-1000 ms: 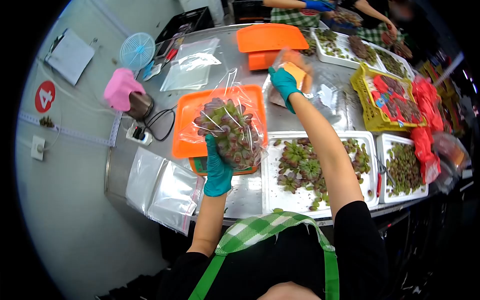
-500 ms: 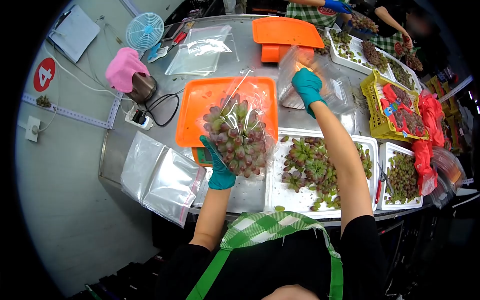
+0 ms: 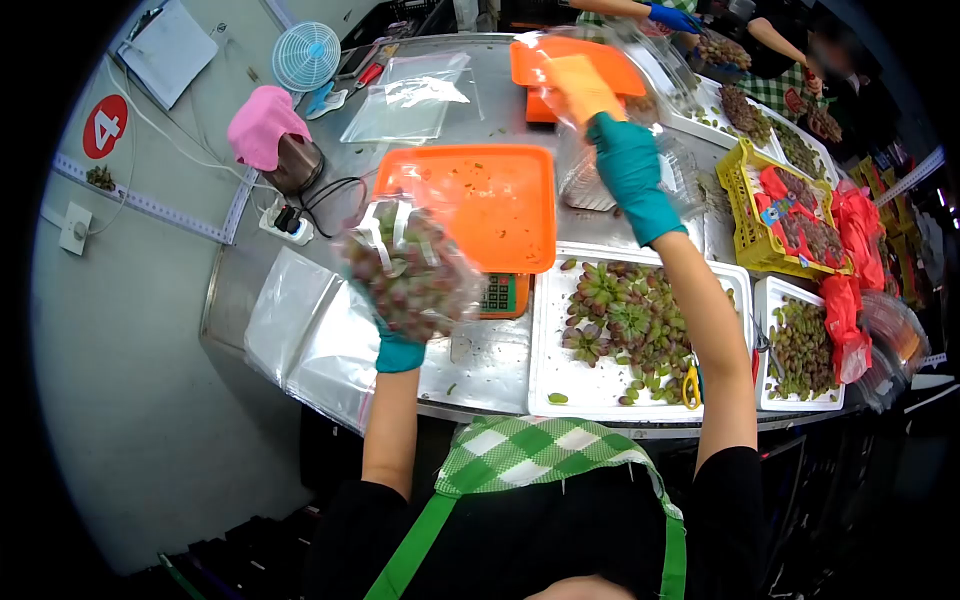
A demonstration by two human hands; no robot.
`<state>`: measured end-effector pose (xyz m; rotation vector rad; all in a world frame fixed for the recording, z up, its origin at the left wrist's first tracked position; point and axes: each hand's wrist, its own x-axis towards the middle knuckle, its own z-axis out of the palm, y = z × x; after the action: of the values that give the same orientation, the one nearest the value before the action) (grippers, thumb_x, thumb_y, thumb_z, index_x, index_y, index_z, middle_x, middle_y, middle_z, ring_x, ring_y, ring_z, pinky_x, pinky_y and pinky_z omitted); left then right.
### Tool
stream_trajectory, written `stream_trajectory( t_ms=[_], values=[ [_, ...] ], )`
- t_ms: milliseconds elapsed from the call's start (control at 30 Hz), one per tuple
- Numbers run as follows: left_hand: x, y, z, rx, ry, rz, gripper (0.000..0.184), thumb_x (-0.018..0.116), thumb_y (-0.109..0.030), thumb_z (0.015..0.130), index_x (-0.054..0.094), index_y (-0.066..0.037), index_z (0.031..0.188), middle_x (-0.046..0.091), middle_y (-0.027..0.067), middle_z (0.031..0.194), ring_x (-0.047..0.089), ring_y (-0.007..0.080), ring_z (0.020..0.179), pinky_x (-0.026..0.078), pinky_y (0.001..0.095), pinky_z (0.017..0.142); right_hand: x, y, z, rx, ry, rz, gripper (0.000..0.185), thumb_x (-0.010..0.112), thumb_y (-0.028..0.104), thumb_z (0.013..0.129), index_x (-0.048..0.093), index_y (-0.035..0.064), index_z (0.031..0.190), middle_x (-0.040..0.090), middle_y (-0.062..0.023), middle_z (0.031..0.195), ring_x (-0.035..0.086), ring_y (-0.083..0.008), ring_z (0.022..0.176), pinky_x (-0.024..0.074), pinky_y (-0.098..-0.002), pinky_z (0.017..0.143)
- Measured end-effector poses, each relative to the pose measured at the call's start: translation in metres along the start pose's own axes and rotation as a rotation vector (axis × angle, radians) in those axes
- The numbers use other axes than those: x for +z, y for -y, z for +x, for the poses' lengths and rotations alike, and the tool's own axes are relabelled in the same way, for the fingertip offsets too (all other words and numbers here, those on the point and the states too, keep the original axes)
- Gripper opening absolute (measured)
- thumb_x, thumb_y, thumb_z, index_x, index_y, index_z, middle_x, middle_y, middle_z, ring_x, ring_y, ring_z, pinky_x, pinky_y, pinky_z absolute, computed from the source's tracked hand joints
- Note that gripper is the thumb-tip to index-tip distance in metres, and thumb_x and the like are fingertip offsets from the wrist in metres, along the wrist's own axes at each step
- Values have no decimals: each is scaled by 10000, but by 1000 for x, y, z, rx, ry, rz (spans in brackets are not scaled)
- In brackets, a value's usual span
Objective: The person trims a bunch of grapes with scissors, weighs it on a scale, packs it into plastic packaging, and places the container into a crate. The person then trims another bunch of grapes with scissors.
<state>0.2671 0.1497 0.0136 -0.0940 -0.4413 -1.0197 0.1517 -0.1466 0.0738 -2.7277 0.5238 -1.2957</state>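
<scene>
My left hand (image 3: 400,345), in a teal glove, grips a bundle of reddish-green succulents (image 3: 410,275) in clear plastic, tilted and blurred, at the left edge of the near orange scale (image 3: 490,200). The scale's tray carries a few dark bits, and its keypad shows at the front. My right hand (image 3: 628,165), also gloved in teal, is closed on a clear plastic container (image 3: 590,45) raised before the far orange scale (image 3: 635,75). A pale orange patch shows at its fingers; I cannot tell what it is. Below lies a stack of clear containers (image 3: 675,185).
A white tray (image 3: 545,375) holds loose succulents and yellow-handled scissors (image 3: 691,385). Plastic bags (image 3: 285,310) lie front left; more sheets (image 3: 410,100) lie behind. A yellow crate (image 3: 745,205) stands right. A kettle (image 3: 295,165) and power strip (image 3: 287,225) are left. Co-workers work at back right.
My left hand has carried the wrapped succulents left, off the middle of the near scale's tray. The right hand has lifted a clear container up from the stack. The view has shifted slightly.
</scene>
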Motion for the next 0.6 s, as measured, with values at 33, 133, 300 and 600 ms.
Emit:
stream_trajectory(
  t_ms=[33,133,300,600],
  values=[
    [1,-9,-3,-90,43,-193,469,359,-327,861,264,-112,1268,345,91,1246,371,227,1110,327,355,926,0,14,-2,-87,22,64,79,509,50,659,512,81,731,541,-126,625,528,-319,596,398,-413,523],
    [15,-35,-1,-173,63,-222,497,361,-367,849,274,-106,1263,358,96,1235,386,232,1097,343,364,912,10,60,-26,-241,155,79,138,514,26,645,522,94,765,526,-92,635,514,-278,660,407,-363,665],
    [48,-65,31,-244,15,89,548,363,-434,829,291,-95,1254,380,105,1218,413,241,1076,369,381,888,44,93,-79,-347,395,96,136,527,25,623,511,115,724,486,-52,588,512,-245,682,367,-360,809],
    [16,-56,134,-731,-123,534,622,369,-518,804,327,-70,1234,430,114,1175,461,239,1035,410,381,855,1,102,-69,-266,487,197,394,605,208,683,506,121,1055,459,-80,1105,452,-245,997,321,-369,880]
  ],
)
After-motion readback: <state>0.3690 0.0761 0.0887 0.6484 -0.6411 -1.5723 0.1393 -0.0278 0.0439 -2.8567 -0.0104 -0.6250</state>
